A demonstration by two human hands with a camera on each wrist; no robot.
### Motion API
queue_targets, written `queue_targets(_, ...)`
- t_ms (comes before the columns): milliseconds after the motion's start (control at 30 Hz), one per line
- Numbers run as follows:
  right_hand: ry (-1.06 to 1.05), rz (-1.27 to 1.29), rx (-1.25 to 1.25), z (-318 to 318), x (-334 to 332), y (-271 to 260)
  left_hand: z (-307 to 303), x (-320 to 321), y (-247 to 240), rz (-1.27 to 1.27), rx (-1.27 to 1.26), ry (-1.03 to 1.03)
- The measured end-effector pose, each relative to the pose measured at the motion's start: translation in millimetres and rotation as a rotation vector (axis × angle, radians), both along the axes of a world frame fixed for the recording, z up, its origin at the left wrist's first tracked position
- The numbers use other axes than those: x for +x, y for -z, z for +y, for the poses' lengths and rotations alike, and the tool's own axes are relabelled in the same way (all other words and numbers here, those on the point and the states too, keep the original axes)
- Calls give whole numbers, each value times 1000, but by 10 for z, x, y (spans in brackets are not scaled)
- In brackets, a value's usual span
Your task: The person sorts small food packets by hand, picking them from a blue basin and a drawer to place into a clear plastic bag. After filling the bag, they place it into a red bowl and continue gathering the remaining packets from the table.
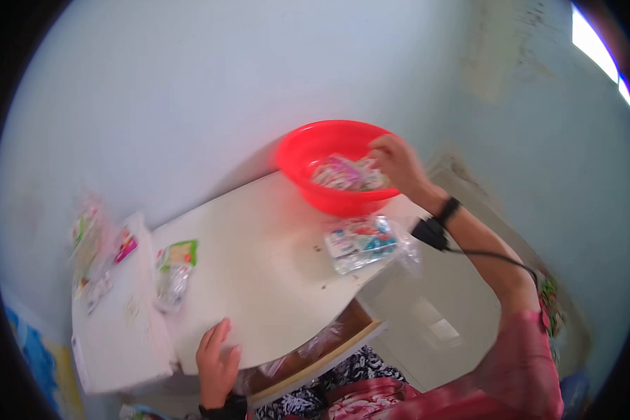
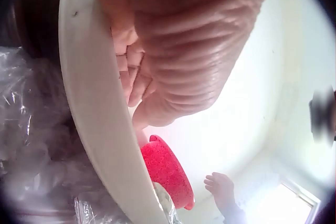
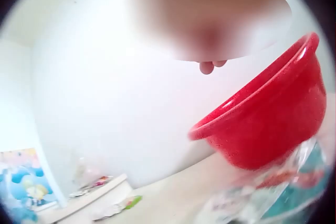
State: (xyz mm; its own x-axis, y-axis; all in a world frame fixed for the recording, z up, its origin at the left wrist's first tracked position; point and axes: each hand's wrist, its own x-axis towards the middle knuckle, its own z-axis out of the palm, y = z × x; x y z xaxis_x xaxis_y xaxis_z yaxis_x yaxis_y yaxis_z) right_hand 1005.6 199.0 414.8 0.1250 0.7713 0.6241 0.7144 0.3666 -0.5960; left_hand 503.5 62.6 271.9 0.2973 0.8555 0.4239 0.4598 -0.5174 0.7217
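Observation:
My right hand [image 1: 397, 162] is raised over the right side of a red plastic basin [image 1: 315, 199], its fingers loosely bent with nothing seen between them. Inside the basin lie several small printed plastic packets [image 1: 346, 173]. In the right wrist view the basin [image 3: 268, 113] stands below the fingertips [image 3: 207, 68]. My left hand [image 1: 217, 360] is at the front edge of the white table [image 1: 252, 245], fingers relaxed and holding nothing. Close in front of the basin lies a clear bag with a blue, white and red printed pack [image 1: 360, 243].
A green-topped packet [image 1: 178, 262] lies on the table's left part. Beside it, a raised white ledge [image 1: 122, 329] bears more bags [image 1: 89, 245] and a pink packet [image 1: 126, 245]. Below the table edge, an open drawer [image 1: 322, 357] holds clear plastic bags [image 2: 31, 113]. Walls rise behind.

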Motion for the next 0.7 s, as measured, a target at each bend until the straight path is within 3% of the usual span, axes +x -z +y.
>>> queue_targets(33, -105, 127, 68, -297, -244, -57, 0, -2, 34, -8, 4, -3)
queue_targets(67, -115, 39, 156, -526, -449, -57, 4, -5, 55, -8, 2, -21)
queue_targets(233, -420, 146, -149, -1394, -1216, 664, -17, -28, 25, -20, -9, -44)
queue_targets(300, -544, 99, -156, -1595, -1480, 906, -26, -11, 4, -65, -66, -39)
queue_targets(367, -603, 305, -329, -1775, -1715, 1155, -96, -29, -45, -36, -66, -55)
queue_targets(467, -672, 312, -324, -1971, -2022, 1332, -233, -123, -78, 0, -78, -113)
queue_targets(500, -686, 103, -110, -1947, -2025, 1422, -304, -150, -47, 1, -105, -128)
queue_targets(567, -645, -86, -30, -2018, -1978, 1467, -452, -229, -87, -73, -117, -202)
queue_targets(700, -578, -125, -136, -2151, -1871, 1554, -801, -354, -4, -225, -182, -344)
